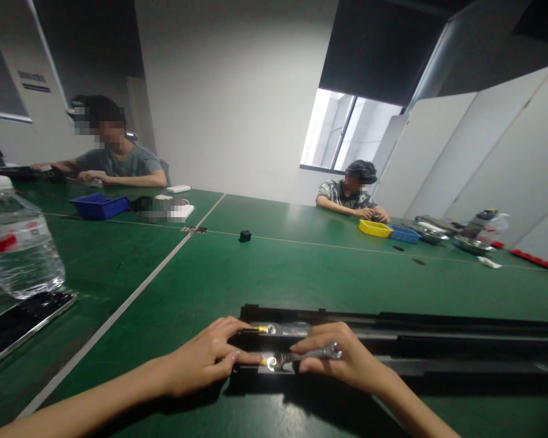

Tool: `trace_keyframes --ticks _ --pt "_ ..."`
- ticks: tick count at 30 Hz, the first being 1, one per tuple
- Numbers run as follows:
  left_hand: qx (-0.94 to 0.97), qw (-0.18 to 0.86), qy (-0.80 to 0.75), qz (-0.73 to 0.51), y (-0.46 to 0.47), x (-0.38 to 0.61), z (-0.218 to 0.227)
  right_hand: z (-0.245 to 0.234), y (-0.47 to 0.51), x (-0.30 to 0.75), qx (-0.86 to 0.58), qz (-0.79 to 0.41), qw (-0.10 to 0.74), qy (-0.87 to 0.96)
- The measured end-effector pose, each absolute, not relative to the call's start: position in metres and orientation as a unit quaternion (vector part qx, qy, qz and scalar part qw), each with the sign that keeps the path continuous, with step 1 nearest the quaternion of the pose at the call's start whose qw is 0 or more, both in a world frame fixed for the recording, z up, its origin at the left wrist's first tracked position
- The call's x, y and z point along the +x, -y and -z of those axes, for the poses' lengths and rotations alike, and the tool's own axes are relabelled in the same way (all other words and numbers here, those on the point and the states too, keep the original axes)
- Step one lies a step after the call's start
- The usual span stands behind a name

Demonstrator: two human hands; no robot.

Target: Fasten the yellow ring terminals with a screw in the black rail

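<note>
My right hand (pixel 342 359) grips a metal wrench (pixel 308 353) between thumb and fingers. The wrench head sits at the bolt of the lower yellow-sleeved cable lug (pixel 265 361). My left hand (pixel 205 359) lies at the left end of a long black metal frame (pixel 360 317), fingers stretched out and apart. One fingertip touches the lower lug; another rests by the lead of the upper yellow-sleeved lug (pixel 263 329), which lies at a second bolt. Part of the frame is hidden under both hands.
A water bottle (pixel 21 243) and a phone (pixel 22 322) are at left. A small black cube (pixel 245 236) stands mid-table. Two co-workers sit across, near a blue bin (pixel 99 207), a yellow bin (pixel 374 229) and a light-blue bin (pixel 404 234). Metal bowls (pixel 472 245) stand at right.
</note>
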State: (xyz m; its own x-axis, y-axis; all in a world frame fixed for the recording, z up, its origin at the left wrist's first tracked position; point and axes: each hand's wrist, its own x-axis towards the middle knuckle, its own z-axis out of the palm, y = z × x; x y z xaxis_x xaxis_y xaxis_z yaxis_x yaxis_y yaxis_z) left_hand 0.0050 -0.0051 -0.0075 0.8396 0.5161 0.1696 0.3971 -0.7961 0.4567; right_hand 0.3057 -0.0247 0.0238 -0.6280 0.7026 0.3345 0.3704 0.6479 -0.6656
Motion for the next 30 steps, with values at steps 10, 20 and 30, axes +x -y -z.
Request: trace_keyframes --ticks 10,20,30 --pt "0.938 0.197 -0.244 -0.148 0.0062 0.0057 0.0042 -0.0209 0.0243 0.3067 -0.303 -0.252 0.299 0.869" --pt "0.937 0.204 -0.247 -0.139 0.0059 0.006 0.0038 -0.0224 0.023 0.3063 -0.321 -0.311 0.296 0.844" --pt "0.936 0.209 -0.242 -0.148 0.0056 0.0046 0.0066 -0.0192 0.0223 0.3061 -0.413 -0.427 0.317 0.74"
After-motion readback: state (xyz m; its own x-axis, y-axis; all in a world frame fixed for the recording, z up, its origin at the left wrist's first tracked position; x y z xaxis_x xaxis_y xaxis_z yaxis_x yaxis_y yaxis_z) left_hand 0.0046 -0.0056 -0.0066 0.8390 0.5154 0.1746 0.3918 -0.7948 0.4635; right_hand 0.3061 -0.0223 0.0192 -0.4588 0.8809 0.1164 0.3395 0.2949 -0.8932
